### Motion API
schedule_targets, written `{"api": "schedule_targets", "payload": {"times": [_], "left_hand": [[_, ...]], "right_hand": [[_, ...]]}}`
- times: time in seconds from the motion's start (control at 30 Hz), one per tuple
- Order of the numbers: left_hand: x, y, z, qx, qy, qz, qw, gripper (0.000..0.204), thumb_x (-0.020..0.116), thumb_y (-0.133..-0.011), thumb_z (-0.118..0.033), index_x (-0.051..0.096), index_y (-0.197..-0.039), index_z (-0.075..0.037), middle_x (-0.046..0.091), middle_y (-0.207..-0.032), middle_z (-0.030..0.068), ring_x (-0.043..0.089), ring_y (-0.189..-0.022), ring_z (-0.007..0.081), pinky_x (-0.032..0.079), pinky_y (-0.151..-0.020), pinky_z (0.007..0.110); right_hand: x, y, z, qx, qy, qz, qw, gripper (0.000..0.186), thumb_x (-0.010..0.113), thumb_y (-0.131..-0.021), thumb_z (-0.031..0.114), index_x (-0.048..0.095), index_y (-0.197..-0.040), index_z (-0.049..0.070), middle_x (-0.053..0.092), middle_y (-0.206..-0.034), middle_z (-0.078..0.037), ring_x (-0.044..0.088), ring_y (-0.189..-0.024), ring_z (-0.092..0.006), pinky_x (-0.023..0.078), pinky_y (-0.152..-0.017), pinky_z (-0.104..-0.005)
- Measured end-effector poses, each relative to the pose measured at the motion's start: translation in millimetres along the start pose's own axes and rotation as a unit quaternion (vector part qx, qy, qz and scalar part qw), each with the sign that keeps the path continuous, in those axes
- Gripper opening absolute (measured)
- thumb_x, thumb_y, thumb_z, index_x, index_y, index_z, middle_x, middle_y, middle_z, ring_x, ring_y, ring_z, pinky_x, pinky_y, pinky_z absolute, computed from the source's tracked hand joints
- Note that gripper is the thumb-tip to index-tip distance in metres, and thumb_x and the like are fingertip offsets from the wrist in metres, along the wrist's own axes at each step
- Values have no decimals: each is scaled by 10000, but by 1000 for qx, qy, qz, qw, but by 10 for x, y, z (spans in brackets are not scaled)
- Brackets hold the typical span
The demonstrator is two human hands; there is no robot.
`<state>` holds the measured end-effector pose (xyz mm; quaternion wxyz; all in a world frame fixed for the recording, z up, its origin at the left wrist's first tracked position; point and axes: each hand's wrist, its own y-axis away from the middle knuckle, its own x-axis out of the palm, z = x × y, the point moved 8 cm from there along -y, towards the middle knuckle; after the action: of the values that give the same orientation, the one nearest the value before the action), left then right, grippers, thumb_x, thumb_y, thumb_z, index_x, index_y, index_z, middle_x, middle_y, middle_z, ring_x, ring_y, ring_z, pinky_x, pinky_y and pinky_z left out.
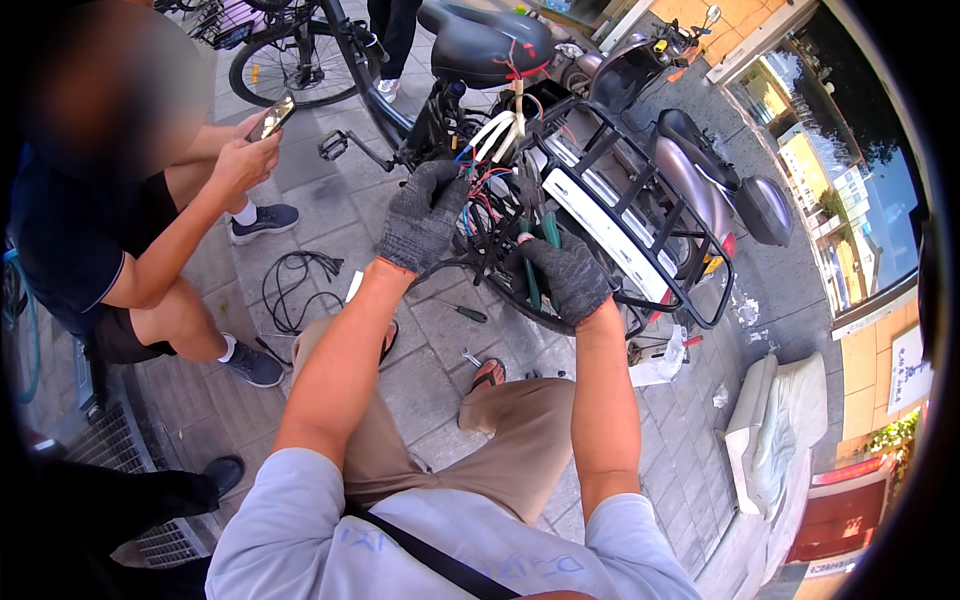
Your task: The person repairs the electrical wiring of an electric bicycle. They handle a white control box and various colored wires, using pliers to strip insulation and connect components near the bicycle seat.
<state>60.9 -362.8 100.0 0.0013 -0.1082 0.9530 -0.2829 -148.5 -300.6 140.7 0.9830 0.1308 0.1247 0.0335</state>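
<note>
Seen from above, a gray-gloved left hand works at colored wires below a bike's black saddle, the gloved right hand gripping green-handled pliers; nearby, a person holds a phone.

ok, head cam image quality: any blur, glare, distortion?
Head view: fisheye bends the shopfront window frame; its glass carries bright reflections; the seated person's head is heavily blurred; left hand and right hand look fairly sharp; thin wires merge in clutter.

Dark knit gloves cover both hands; a black strap crosses the pale, blue-lettered shirt; trousers are brown; sandals dark.
</note>
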Motion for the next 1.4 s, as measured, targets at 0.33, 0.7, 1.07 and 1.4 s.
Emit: {"api": "schedule_targets", "payload": {"times": [0.33, 0.7, 1.07, 1.4], "left_hand": [[79, 22, 120, -96, 92, 53, 990, 318, 717, -973, -87, 649, -1277, -21, 743, -1061, 88, 698, -959, 141, 566, -872, 313], [280, 99, 12, -46, 6, 181, 982, 341, 702, -985, -134, 648, -1305, -28, 735, -978, 62, 692, -850, 132, 567, -787, 293], [157, -126, 440, -117, 98, 91, 984, 473, 813, -882, -166, 636, -1310, -68, 689, -1031, 36, 642, -867, 105, 545, -741, 279], [384, -375, 318, -42, -16, 153, 987, 633, 889, -785, -230, 627, -1313, -1, 662, -1261, 153, 637, -1164, 253, 532, -977, 393]], "right_hand": [[176, 160, -1248, 55, -122, 34, 990, 277, 697, -975, 203, 636, -1138, -12, 731, -929, -130, 729, -751, -221, 597, -677, -362], [682, 452, -3231, 261, -13, 105, 959, 192, 641, -967, 191, 604, -917, 10, 657, -752, -109, 652, -599, -226, 511, -519, -360], [961, 585, -3880, 313, 101, 144, 933, 253, 614, -916, 228, 621, -919, -25, 658, -723, -163, 626, -535, -265, 459, -421, -414], [1260, 577, -4828, 420, 229, 188, 858, 298, 619, -902, 291, 662, -816, 9, 647, -683, -171, 612, -501, -306, 461, -467, -456]]}}
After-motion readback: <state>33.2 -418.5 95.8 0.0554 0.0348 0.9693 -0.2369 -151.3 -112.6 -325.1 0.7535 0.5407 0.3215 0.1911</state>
